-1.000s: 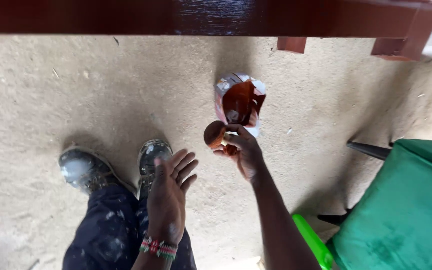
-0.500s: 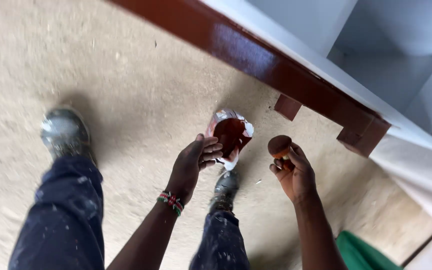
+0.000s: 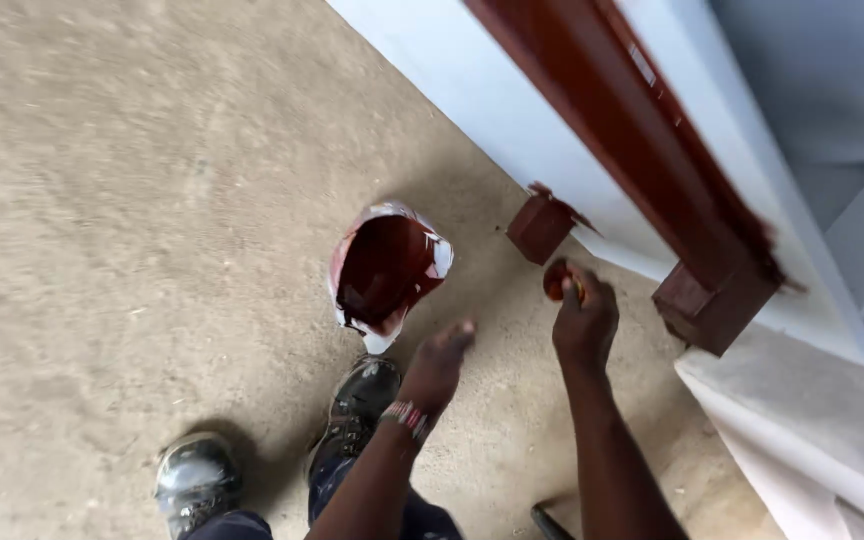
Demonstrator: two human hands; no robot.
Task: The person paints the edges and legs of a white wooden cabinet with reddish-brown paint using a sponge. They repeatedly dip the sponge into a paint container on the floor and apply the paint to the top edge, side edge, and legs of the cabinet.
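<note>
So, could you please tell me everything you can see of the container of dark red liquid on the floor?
The container looks like a cut-open white plastic vessel with a ragged, uneven rim, smeared inside and along its edges with glossy dark red-brown liquid, which also pools within it. It sits on the sandy concrete floor, its opening tipped towards the camera, just ahead of the paint-spattered shoe. Neither hand touches it; the left hand hovers nearest, below and to its right.

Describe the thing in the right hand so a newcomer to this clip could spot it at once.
Start at the pale blue cabinet with its dark red trim on the concrete floor. Below the trim, between two red block feet, the right hand grips a small round red-stained pad. Unlike the open paint container nearby, it is tiny, ball-shaped and off the floor.
</note>
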